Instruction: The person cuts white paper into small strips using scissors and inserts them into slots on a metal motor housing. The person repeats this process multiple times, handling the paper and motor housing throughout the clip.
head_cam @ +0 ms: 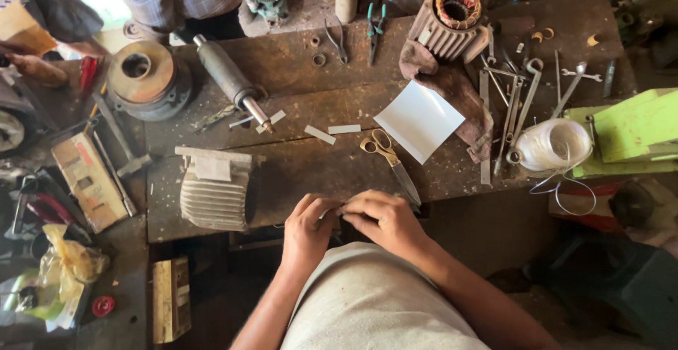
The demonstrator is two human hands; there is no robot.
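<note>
At near edge of dark wooden table (311, 173), above lap: left hand (308, 231) and right hand (383, 219) meet, fingertips pinched shut on small pale paper strip (335, 212), mostly hidden. Looks light, thin, bendable, easily creased; best held by ends. Brass-handled scissors (388, 158) just beyond.
</note>
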